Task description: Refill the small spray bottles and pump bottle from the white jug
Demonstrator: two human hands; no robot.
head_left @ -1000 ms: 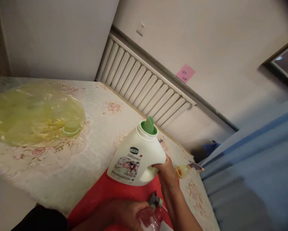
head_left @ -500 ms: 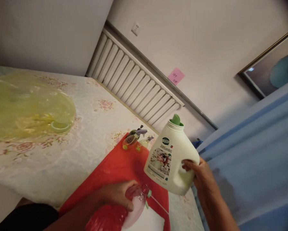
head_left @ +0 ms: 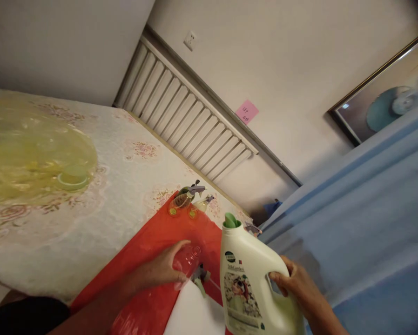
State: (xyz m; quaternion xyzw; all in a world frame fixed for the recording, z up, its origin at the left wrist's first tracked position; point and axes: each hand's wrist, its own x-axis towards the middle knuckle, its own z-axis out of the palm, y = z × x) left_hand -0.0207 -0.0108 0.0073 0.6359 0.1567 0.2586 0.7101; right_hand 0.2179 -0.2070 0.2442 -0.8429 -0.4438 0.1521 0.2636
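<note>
My right hand point(head_left: 296, 281) is closed around the handle of a cream laundry detergent jug point(head_left: 247, 260). The jug is uncapped, nearly upright, with a green spout in its neck and a picture label on its front; its base runs out of view. To its left, my left hand point(head_left: 160, 270) grips a clear plastic bottle point(head_left: 188, 260) with an open neck, tilted to the right. Red plastic sheeting point(head_left: 146, 251) lies below and shows through the bottle. Beside the bottle's neck lies a spray head point(head_left: 200, 275), partly hidden, near a white object point(head_left: 191, 311).
Two spray bottles point(head_left: 181, 199) stand at the sheet's far edge. At left, a yellow translucent plastic bag point(head_left: 37, 153) covers part of the flowered tablecloth point(head_left: 121, 186), with a green ring-shaped cap point(head_left: 72, 179) there. A radiator point(head_left: 181, 107) lines the wall; a blue curtain point(head_left: 380, 223) hangs at right.
The detergent jug has come down and stands more upright. My left hand and the clear bottle have moved up slightly, away from me. The view has shifted a little to the right.
</note>
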